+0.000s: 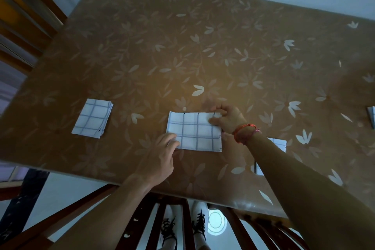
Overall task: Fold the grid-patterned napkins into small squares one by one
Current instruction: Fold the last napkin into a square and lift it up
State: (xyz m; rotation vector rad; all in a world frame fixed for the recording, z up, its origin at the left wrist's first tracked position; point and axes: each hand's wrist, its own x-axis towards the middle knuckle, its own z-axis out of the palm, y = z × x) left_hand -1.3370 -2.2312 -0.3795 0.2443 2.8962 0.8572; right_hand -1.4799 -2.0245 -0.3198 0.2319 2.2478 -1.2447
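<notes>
A white napkin with a blue grid (194, 131), folded to a rectangle, lies flat in front of me on the brown flowered table (182, 46). My right hand (228, 118) pinches its far right corner between thumb and fingers. My left hand (162, 152) rests with straight fingers on the napkin's near left corner. A small folded stack of grid napkins (92, 121) lies to the left. Another grid napkin (277, 144) lies at the right, mostly hidden under my right forearm.
A further napkin edge (371, 116) shows at the far right border. A wooden chair back (172, 219) stands between me and the table's near edge. A wooden frame (24, 16) stands at the upper left, by the wall.
</notes>
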